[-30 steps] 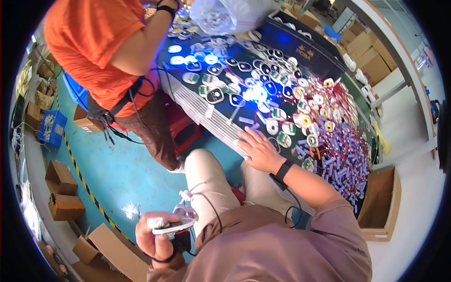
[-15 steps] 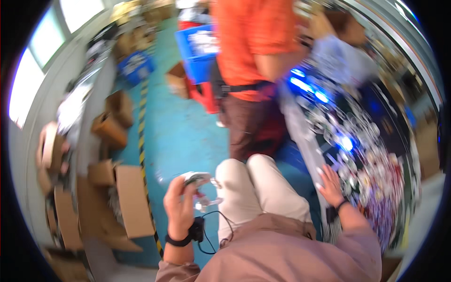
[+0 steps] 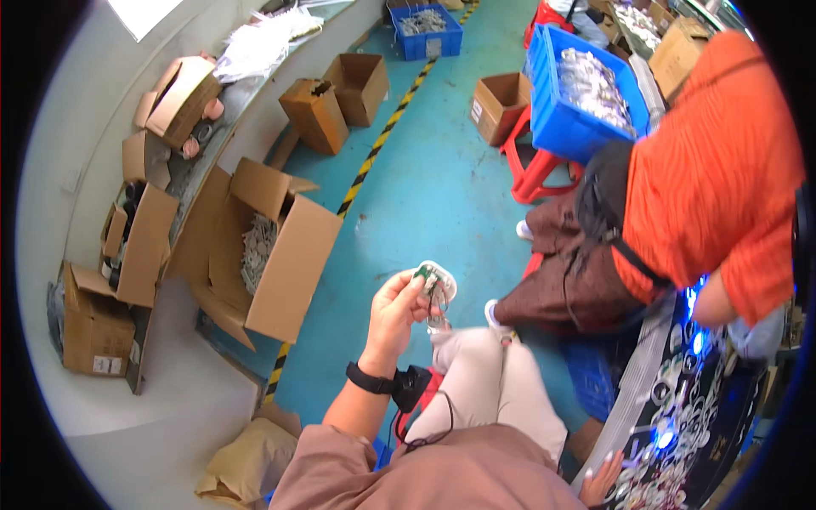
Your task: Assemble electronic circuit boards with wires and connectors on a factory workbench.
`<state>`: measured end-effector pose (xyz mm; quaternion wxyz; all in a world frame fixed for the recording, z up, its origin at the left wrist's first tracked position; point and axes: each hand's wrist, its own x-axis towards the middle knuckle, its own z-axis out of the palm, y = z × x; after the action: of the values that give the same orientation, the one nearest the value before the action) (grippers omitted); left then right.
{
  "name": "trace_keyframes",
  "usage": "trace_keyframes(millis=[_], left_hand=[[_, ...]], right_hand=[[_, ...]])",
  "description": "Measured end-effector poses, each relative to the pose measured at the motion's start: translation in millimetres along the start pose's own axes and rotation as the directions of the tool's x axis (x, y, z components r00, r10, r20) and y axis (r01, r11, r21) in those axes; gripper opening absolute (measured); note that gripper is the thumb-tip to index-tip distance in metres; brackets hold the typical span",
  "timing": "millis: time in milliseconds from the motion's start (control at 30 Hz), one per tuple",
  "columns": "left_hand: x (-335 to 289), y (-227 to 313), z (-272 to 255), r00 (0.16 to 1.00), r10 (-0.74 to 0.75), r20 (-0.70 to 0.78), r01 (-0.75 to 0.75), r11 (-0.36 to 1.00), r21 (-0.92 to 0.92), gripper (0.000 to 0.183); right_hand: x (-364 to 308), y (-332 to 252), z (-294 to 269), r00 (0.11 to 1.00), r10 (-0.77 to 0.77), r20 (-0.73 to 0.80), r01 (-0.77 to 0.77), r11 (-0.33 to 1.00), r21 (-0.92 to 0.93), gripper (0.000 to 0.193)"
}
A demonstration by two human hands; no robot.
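Observation:
Raised above my knees, my left hand (image 3: 393, 313) pinches a small white rounded casing (image 3: 439, 279) with a green circuit board in it. Thin wires and a small part (image 3: 438, 323) hang from it. My right hand (image 3: 602, 480) lies with fingers stretched out at the edge of the workbench (image 3: 633, 408) on my right. Many small white ring-like parts (image 3: 659, 463) and some blue lights are spread on the bench beside that hand.
A co-worker in an orange top (image 3: 697, 187) sits ahead on the right. Near them a blue crate (image 3: 544, 102) of wrapped parts stands on a red stool (image 3: 531, 174). On my left are an open carton (image 3: 293, 272) of grey parts, more cartons (image 3: 314, 115) and a shelf (image 3: 229, 119).
My view has swung left, so the bench and co-worker now appear farther right. My left hand still holds the casing, now farther out. My right hand stays at the bench edge.

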<state>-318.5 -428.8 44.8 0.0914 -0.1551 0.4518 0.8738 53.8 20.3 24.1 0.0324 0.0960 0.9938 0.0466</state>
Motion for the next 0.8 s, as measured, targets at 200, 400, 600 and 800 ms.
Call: trace_keyframes(millis=[200, 400, 600, 800], left_hand=[[93.2, 69.0, 54.0, 0.998, 0.049, 0.028, -0.043, 0.981, -0.188, 0.020], [120.3, 207.1, 99.5, 0.996, 0.081, -0.036, -0.086, 0.984, -0.159, 0.021], [158.9, 320.0, 113.6, 0.972, 0.235, -0.004, -0.235, 0.972, 0.016, 0.018], [209.6, 380.4, 116.3, 0.978, 0.207, -0.026, -0.200, 0.965, 0.169, 0.022]], right_hand=[[81.6, -12.2, -14.9, 0.999, -0.021, -0.029, 0.025, 0.989, 0.143, 0.053], [90.0, 33.5, -72.7, 0.991, -0.133, -0.011, 0.131, 0.955, 0.266, 0.052], [128.4, 18.4, -44.5, 0.981, -0.174, -0.079, 0.192, 0.882, 0.431, 0.051], [176.8, 18.3, -34.4, 0.971, -0.239, -0.027, 0.213, 0.804, 0.555, 0.049]])
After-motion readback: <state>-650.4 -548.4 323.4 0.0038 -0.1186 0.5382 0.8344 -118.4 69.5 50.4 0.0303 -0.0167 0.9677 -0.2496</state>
